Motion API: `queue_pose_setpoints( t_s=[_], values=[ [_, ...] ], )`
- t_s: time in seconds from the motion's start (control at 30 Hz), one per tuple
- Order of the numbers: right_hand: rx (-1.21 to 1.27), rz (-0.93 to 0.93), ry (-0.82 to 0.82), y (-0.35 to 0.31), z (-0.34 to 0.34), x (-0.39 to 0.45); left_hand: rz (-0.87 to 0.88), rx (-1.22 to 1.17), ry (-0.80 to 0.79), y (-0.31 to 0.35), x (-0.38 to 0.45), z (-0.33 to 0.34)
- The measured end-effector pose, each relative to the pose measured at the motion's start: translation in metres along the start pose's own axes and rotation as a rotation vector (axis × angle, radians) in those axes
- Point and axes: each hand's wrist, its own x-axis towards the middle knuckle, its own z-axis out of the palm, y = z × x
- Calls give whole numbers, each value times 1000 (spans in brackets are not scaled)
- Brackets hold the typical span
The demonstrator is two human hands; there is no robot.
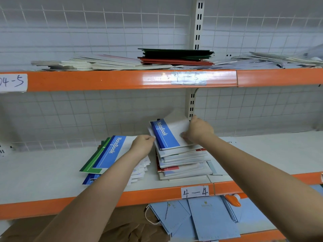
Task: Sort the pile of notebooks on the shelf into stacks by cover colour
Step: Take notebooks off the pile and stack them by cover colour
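1. The left forearm covers much of the left stack (pixel 111 154), so only its blue cover (printed "NoteBook") and green edges show.
2. The right stack (pixel 183 163) shows mostly white page edges with red slivers; its lower covers cannot be read.
3. The right hand (pixel 198 131) pinches the blue-and-white notebook (pixel 167 135) atop that stack; its grip is pressed onto the white part.
4. The left hand (pixel 142 145) curls at the notebook's left edge; whether it grips cannot be told.
5. Both stacks sit on the shelf (pixel 43 172) labelled "4—4".
6. Above, green and red books (pixel 176 56) lie among pale ones; below, blue paper bags (pixel 209 219) are cut off.
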Motion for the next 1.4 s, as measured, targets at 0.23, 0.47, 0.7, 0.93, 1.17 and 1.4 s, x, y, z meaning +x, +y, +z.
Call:
queue_pose_setpoints(
  t_s=[0.23, 0.47, 0.7, 0.93, 1.17, 1.4],
  values=[
    [606, -51, -57, -5, -5, 1, -98, -247, -55, 4, 2, -6],
    [535, -184, -84, -14, -2, 1, -147, -494, 121, 4, 5, -17],
    [-87, -135, -78, 1, 6, 6, -133, -434, 257, -25, 2, -63],
    [-161, -25, -204, 1, 9, 8, -271, 65, 418, -67, -1, -96],
    [-146, 14, -169, 0, 8, 8, -340, 742, 431, -67, -11, -86],
    [270, 6, -38, 1, 1, 6, -91, 432, 300, -35, 0, -48]
  ],
)
